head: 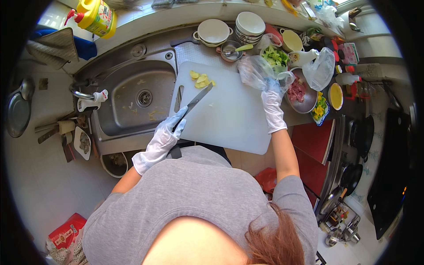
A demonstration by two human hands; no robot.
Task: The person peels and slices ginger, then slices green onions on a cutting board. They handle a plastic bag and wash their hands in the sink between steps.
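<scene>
My left hand (pixel 165 129), in a white and pale-blue glove, grips a kitchen knife (pixel 199 97) by its dark handle. The blade slants across the white cutting board (pixel 228 112), its tip beside a small heap of pale yellow vegetable slices (pixel 200 79). My right hand (pixel 273 104), gloved alike, is at a clear plastic bag (pixel 255 71) past the board's right edge. The bag partly hides its fingers, so their grip is unclear. Chopped leafy greens (pixel 275 57) lie just behind the bag. Right of that hand, raw sliced meat (pixel 296 90) sits in a metal bowl (pixel 306 105).
Left of the board is a steel sink (pixel 124 122) with scraps, under a faucet (pixel 81 92). Behind the board stand stacked bowls (pixel 250 25), a lidded white pot (pixel 213 31) and a small pan (pixel 228 54). A white bottle (pixel 303 58) and yellow-filled bowl (pixel 336 96) crowd the right.
</scene>
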